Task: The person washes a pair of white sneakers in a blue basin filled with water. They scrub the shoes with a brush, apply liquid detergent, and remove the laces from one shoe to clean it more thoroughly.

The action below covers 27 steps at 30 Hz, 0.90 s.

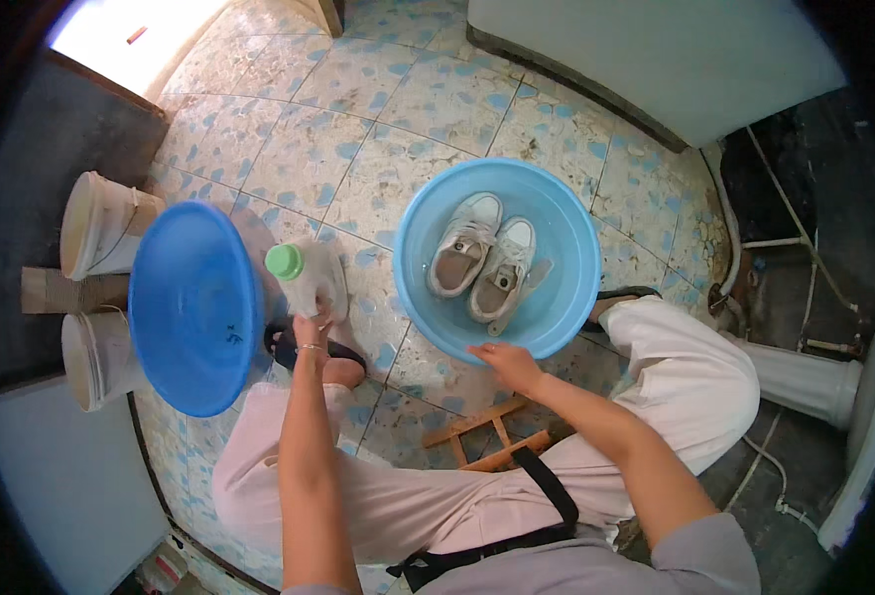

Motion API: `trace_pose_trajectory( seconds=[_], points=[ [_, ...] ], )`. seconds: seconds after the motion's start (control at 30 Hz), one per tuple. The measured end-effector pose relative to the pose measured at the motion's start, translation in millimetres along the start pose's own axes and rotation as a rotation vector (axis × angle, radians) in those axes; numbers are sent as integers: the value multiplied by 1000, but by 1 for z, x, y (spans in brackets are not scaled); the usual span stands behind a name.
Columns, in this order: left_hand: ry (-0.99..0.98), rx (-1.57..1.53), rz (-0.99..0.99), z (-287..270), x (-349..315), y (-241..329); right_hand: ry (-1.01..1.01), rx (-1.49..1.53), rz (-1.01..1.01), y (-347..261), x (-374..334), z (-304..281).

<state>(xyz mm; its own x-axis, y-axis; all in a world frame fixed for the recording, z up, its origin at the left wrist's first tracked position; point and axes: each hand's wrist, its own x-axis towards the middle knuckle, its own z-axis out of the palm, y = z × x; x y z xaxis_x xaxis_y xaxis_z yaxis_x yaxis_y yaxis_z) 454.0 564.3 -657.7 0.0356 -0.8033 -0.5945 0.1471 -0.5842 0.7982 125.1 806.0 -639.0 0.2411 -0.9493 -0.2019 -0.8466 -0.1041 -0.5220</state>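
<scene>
- Tiled floor (pixel 358 109) with pale-blue patches is spreading under everything, looking dirty in places.
- Dark-blue basin (pixel 194 297) is standing to the left, appearing tilted and holding no visible items; two white buckets (pixel 120 233) are sitting just beyond it.
- Light-blue basin (pixel 571 228) is resting on the floor ahead of the person; whether water is lying in it is hard to tell.
- Wooden frame (pixel 457 428) is lying near the person's legs, partly hidden by them.
- White shoes (pixel 482 263) are lying side by side inside the light-blue basin, so placing them there is looking done; no foam is showing on them, and brownish marks are still showing around their openings.
- White bottle (pixel 309 283) is staying outside that basin, its green cap (pixel 284 262) still sitting on, so opening and pouring are seeming not yet done.
- Left grip (pixel 312 329) is closing around the bottle's lower part; right grip (pixel 507 367) is touching the light-blue basin's near rim, and I cannot tell whether it is pinching it.
- Pale slim tool (pixel 541 274), perhaps a brush, is lying beside the right-hand shoe, out of both hands and apparently not in use.
</scene>
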Motion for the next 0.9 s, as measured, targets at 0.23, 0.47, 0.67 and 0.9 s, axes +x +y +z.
trace_pose_trajectory(
  seconds=[0.23, 0.47, 0.67, 0.9],
  points=[
    [166, 26, 140, -36, 18, 7, -188, -35, -165, 14, -21, -21],
    [837, 591, 554, -4, -6, -33, -127, 344, 276, 36, 10, -15],
    [-100, 1000, 956, 108, -106, -40, 524, 622, 1248, 60, 62, 16],
    [-515, 1449, 508, 169, -116, -93, 245, 416, 1180, 87, 79, 13]
  ],
)
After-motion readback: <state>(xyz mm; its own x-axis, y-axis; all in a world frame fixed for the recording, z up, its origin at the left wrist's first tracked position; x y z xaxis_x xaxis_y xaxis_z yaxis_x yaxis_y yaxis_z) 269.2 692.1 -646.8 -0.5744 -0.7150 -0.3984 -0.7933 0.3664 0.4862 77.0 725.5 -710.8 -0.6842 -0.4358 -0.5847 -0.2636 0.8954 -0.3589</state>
